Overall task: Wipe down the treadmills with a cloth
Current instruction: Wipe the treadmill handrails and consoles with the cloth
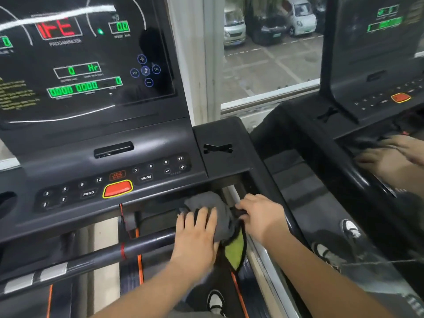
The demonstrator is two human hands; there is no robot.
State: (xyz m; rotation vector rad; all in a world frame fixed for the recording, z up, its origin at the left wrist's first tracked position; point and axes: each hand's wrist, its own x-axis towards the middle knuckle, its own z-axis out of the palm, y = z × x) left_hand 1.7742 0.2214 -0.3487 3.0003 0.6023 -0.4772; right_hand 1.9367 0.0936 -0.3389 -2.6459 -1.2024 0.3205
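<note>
Pressing grey cloth point(213, 203) onto crossbar point(146, 243) of treadmill point(160, 138): left hand point(195, 235) lies flat on top, fingers straight, slightly spread, gripping nothing. Right hand point(261, 216) just beside it, fingers curled, pinching cloth's dark edge. Cloth bunched at bar's right end, under console; yellow-green underside hangs below bar. Red button point(117, 188) on console up-left of cloth. Shoe point(215, 301) below on belt. Parked cars point(298, 17) beyond window.
</note>
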